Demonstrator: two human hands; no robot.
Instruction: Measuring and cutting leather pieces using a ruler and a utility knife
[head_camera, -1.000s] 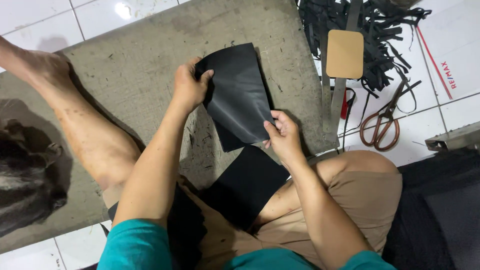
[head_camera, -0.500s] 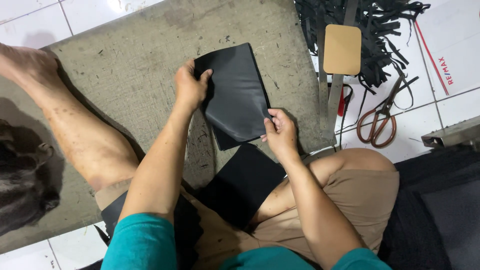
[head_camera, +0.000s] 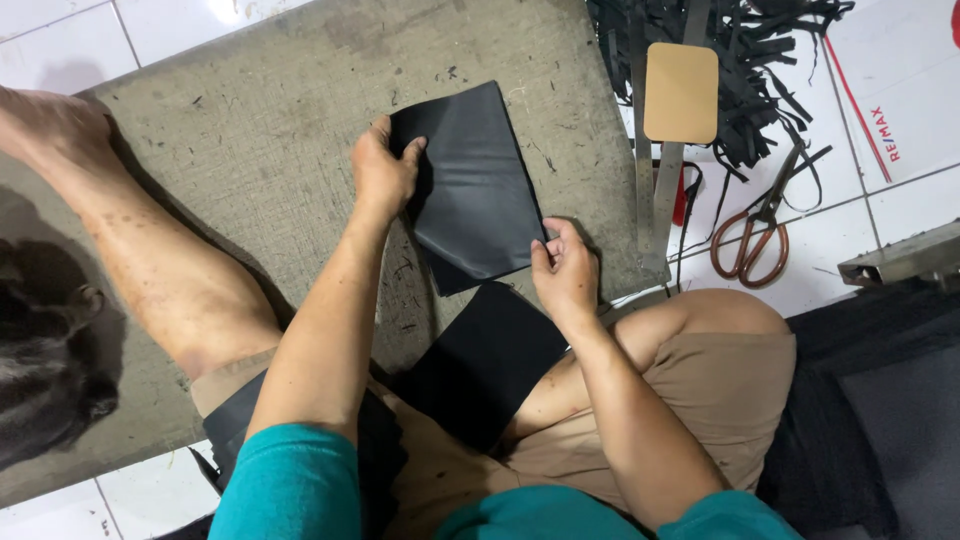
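Note:
A black sheet of leather-like material (head_camera: 475, 190) lies on a grey work board (head_camera: 260, 120). My left hand (head_camera: 383, 168) grips its upper left edge, thumb over the top. My right hand (head_camera: 563, 268) pinches its lower right corner. A second black piece (head_camera: 485, 360) rests lower down, across my lap, between my arms.
My bare left leg (head_camera: 150, 260) stretches across the board. A metal ruler (head_camera: 655, 200) and a tan rectangular block (head_camera: 681, 92) lie to the right, beside a heap of black offcut strips (head_camera: 760, 60) and scissors with brown handles (head_camera: 752, 235) on white tiles. A dark furry animal (head_camera: 40, 370) sits at the left.
Both hands keep hold of the black sheet. The sheet has been turned slightly and sits a little flatter on the board.

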